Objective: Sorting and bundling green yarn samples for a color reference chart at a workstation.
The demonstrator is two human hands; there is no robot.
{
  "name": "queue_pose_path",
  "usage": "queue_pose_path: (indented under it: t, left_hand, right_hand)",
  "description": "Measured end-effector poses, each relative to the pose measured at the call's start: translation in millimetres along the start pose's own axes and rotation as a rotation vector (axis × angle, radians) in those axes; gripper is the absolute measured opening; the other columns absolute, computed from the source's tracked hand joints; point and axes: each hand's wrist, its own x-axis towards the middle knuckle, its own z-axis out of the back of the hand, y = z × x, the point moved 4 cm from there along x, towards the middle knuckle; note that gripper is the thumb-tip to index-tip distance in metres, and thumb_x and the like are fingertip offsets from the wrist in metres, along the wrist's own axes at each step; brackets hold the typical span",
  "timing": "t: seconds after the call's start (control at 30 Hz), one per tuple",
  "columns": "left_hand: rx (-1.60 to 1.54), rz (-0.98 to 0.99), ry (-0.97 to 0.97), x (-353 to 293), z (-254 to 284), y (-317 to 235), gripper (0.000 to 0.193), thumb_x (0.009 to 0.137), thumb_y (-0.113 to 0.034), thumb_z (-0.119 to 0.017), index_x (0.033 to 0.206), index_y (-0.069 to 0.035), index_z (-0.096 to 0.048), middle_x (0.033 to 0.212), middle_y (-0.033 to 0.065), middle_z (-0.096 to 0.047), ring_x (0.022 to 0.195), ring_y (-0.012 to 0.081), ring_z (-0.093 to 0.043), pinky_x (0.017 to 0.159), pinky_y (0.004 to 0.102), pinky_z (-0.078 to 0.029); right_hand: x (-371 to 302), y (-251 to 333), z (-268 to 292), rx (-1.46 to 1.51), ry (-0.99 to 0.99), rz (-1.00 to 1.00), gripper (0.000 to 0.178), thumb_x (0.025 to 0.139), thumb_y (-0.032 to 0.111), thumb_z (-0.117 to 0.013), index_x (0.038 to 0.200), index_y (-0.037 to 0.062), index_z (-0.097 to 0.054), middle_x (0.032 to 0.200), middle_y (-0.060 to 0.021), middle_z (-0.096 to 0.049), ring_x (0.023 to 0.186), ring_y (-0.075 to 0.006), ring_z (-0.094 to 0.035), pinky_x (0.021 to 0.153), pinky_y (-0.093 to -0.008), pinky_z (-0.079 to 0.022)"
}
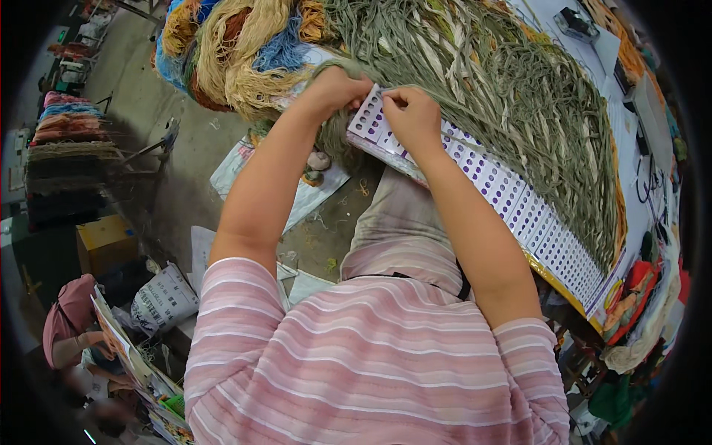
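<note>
My left hand (337, 87) and my right hand (411, 115) meet at the near end of a long white card (519, 208) printed with rows of purple dots, which lies along the table edge. Both hands pinch at the card's end, where a tuft of grey-green yarn (337, 137) hangs down; the fingertips are partly hidden. A big heap of grey-green yarn strands (519, 89) covers the table just beyond the card.
Skeins of yellow, blue and orange yarn (237, 44) pile up at the upper left. Stacked yarn bundles (67, 126) stand on a rack at the left. Another person in pink (70, 319) sits at the lower left beside a white sack (163, 297). Papers lie on the floor.
</note>
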Motion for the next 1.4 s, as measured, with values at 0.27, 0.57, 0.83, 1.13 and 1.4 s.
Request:
queue_pose_path:
  t: [0.27,0.57,0.83,1.13,1.4]
  left_hand:
    - [-0.862,-0.073,-0.091,-11.9,70.0,-7.8,0.014,0.091,-0.015,-0.046,0.085,-0.003,-0.051,0.074,0.0065,-0.056,0.076,0.0223,-0.058,0.072,0.0354,-0.051]
    - [-0.397,-0.242,0.470,-32.0,-2.8,-33.4,0.013,0.085,-0.004,-0.059,0.090,-0.006,-0.047,0.120,0.0214,-0.058,0.053,0.0075,-0.055,0.058,0.0224,-0.049]
    - [-0.185,-0.182,-0.107,0.9,83.5,-40.9,0.011,0.080,-0.014,-0.067,0.079,-0.007,-0.059,0.070,0.0028,-0.057,0.063,0.0139,-0.057,0.061,0.0279,-0.049]
    - [-0.295,-0.447,-0.779,4.0,215.1,-154.9,0.032,0.095,-0.018,-0.054,0.121,0.000,-0.051,0.090,0.0122,-0.063,0.076,0.0163,-0.061,0.064,0.0303,-0.048]
    - [-0.267,-0.376,0.260,-88.7,11.6,-133.5,0.045,0.097,-0.044,-0.040,0.123,-0.012,-0.059,0.138,0.0053,-0.048,0.113,0.0150,-0.050,0.089,0.0281,-0.041]
  right_hand:
    - [-5.5,21.7,21.0,-0.590,0.114,0.141,0.016,0.077,0.014,-0.067,0.093,0.0110,-0.067,0.092,-0.0064,-0.060,0.083,-0.0278,-0.061,0.071,-0.0411,-0.050]
    - [1.3,32.7,16.6,-0.382,-0.051,0.416,0.011,0.079,0.012,-0.060,0.088,0.0049,-0.060,0.089,-0.0118,-0.057,0.090,-0.0308,-0.054,0.082,-0.0412,-0.045]
    - [1.4,6.5,13.4,-0.385,0.067,0.283,0.024,0.078,0.006,-0.056,0.102,0.0044,-0.056,0.102,-0.0120,-0.056,0.097,-0.0321,-0.052,0.087,-0.0407,-0.044]
    - [-5.4,2.9,5.9,-0.397,0.043,0.335,0.028,0.072,0.001,-0.055,0.100,0.0049,-0.057,0.103,-0.0118,-0.054,0.099,-0.0312,-0.051,0.087,-0.0402,-0.045]
    - [-10.5,61.7,43.8,0.109,0.002,0.275,0.026,0.080,0.012,-0.065,0.103,0.0026,-0.060,0.097,-0.0102,-0.059,0.090,-0.0254,-0.057,0.081,-0.0349,-0.045]
